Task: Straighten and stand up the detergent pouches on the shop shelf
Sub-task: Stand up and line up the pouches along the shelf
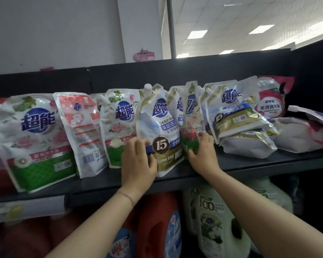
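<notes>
Several detergent pouches stand in a row on the black shelf [104, 181]. My left hand [138, 161] grips the lower left edge of a blue-and-gold pouch [160, 127] marked 15, which leans a little. My right hand [201, 151] holds the bottom of a narrow green-and-pink pouch [191, 116] turned edge-on just right of it. Further left stand a large green floral pouch [32, 138], a pink pouch [82, 131] showing its back, and another green floral pouch [117, 123]. To the right, blue-and-gold pouches [239, 116] lean on one lying flat [248, 146].
A red-and-white pouch [270, 103] stands at the back right, with white and red pouches [302, 135] lying flat beside it. The shelf below holds red jugs [157, 226] and white bottles [213, 220]. A black back panel [175, 73] rises behind the row.
</notes>
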Tool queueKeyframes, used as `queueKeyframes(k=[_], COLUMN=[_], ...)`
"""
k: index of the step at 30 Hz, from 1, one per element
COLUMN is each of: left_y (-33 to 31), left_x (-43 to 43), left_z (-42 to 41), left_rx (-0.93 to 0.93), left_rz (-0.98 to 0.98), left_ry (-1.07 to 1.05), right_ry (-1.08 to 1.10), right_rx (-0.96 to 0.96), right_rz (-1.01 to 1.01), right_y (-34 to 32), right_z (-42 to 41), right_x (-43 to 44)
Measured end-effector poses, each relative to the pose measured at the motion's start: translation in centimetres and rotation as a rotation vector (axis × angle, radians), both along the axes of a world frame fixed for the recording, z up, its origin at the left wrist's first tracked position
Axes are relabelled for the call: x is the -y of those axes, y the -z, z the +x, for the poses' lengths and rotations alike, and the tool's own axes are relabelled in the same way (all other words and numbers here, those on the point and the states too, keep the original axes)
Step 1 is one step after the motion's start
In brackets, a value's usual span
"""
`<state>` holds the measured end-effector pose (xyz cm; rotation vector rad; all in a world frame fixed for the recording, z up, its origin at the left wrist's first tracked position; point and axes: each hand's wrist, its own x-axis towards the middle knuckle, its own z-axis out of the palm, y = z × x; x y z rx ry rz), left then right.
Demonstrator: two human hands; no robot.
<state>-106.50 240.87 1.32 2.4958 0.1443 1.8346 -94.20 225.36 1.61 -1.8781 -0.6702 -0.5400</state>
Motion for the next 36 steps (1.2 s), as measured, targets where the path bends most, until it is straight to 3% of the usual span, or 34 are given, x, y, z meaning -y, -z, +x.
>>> queueKeyframes(k=[8,14,24,29,36], left_y=[-1.5,-2.0,-4.1,-4.1,-4.8], left_x=[2.3,5.5,14.1,17.2,18.2], left_z=[1.1,3.9,12.8,17.4,20.9], left_rx=[-0.181,-0.230,-0.224,-0.327,-0.406], left_rz=[0.291,0.361,0.202,-0.029,-0.192], left_ry=[-0.170,-0.105,0.078,0.122,0.089], right_ry=[-0.006,-0.105,-0.012,0.067,0.116], right_rx=[0.040,0.144,0.343,0.320,0.206], right_rz=[0.075,0.090,-0.204,-0.263,-0.238], right_y=[0.3,0.8,-4.5,-5.3,-6.1], right_z=[0.0,-1.2,5.4,9.2,13.2], right_x=[0.0,1.9,12.2,16.2,18.4])
